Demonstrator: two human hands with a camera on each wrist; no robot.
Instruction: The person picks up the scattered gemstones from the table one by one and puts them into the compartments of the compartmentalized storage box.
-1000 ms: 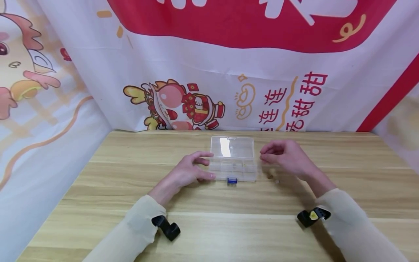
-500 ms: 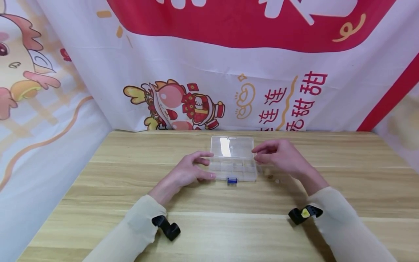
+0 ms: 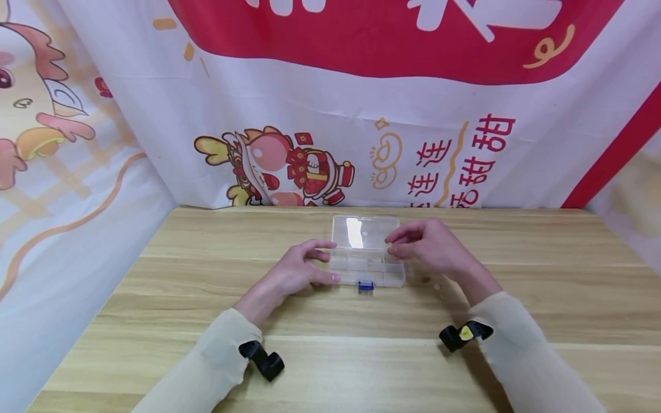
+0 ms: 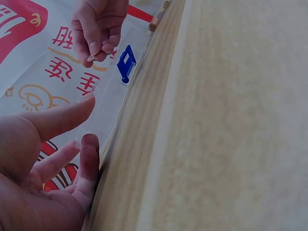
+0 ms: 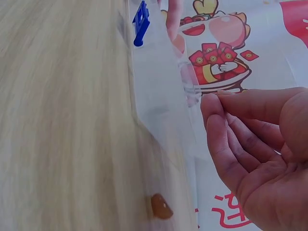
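Right hand [image 3: 431, 246] leftward — over box [image 3: 368, 267]

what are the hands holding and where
The right hand pinches a small brownish bead between thumb and fingertips. The left hand touches the clear box at its left end.

The tabletop [image 3: 361, 355] is pale wood with a straight lengthwise grain, smooth and matt. On it the compartment box [image 3: 368, 267] is clear, glossy plastic, its open lid [image 3: 366, 231] catching a white glare; the latch [image 3: 366, 284] on its near side is opaque blue plastic. A small brown bead [image 5: 161, 207] to the right of the box looks smooth with a slight shine. The backdrop [image 3: 330, 103] at the far side is thin printed cloth, faintly creased and matt. The sleeves [image 3: 206, 367] are soft cream cloth.
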